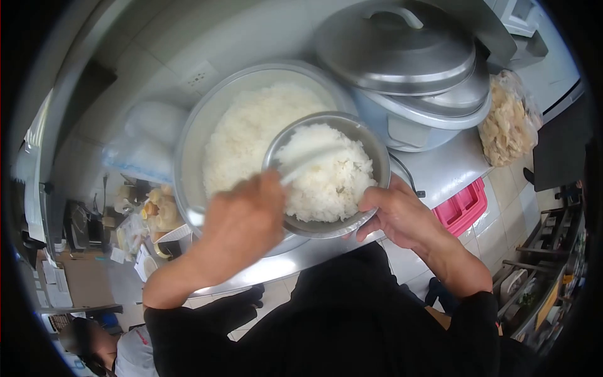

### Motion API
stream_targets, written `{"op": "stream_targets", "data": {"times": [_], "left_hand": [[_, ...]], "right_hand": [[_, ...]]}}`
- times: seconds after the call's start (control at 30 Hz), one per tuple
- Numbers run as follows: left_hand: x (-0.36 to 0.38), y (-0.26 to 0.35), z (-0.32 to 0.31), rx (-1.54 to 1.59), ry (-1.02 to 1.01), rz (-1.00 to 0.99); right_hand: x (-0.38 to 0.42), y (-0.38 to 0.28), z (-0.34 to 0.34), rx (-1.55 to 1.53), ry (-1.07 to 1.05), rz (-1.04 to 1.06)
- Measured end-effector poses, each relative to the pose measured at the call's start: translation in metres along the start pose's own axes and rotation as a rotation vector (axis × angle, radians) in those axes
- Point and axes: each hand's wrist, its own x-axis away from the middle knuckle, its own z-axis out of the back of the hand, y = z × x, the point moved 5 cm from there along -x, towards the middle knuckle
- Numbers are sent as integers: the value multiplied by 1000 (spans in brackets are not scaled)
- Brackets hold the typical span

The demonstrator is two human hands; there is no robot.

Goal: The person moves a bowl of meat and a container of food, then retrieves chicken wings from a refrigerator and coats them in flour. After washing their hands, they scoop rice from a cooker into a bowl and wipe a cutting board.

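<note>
My left hand (246, 212) is closed round the handle of a pale rice paddle (309, 163), slightly smeared by motion. The paddle's blade lies over the white cooked rice (336, 179) heaped in a steel bowl (379, 146). On the other side, my right hand (405, 210) grips the bowl's rim, thumb on the edge and fingers beneath. The bowl is held above the near right part of a large round pot (190, 141), hiding some of it. More white rice (248, 129) fills much of that pot.
A blue-grey rice cooker (411, 125) with steel lids (396, 47) stands right of the pot on the metal counter (449, 166). Beyond are a plastic bag of brownish pieces (510, 119) and a pink crate (463, 206). Another person (129, 349) is at lower left.
</note>
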Motion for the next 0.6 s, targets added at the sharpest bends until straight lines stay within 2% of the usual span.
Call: {"op": "stream_targets", "data": {"times": [0.07, 0.13, 0.17, 0.23, 0.27, 0.3, 0.4, 0.47, 0.53, 0.6], "left_hand": [[1, 2, -8, -28, -34, 3], [1, -2, 6, -9, 29, -102], [-2, -13, 19, 64, 107, 38], [-21, -46, 24, 134, 108, 328], [-30, -68, 16, 101, 147, 336], [-38, -98, -3, 71, 185, 347], [-63, -190, -76, -5, 88, 474], [-79, -230, -114, -43, 72, 532], [-91, -252, -139, -61, 4, 644], [-105, -246, -158, -65, 2, 610]], "right_hand": [[2, 1, 3, -11, 33, 13], [7, 2, 5, -19, 57, 28], [14, 2, 10, -30, 77, 40], [27, 9, 29, -52, 134, 68], [35, 11, 35, -41, 127, 66], [47, 13, 43, -36, 188, 77], [74, 36, 76, -75, 347, 78], [85, 54, 86, -101, 431, 96], [86, 71, 90, -115, 455, 82], [80, 84, 90, -92, 451, 44]]}}
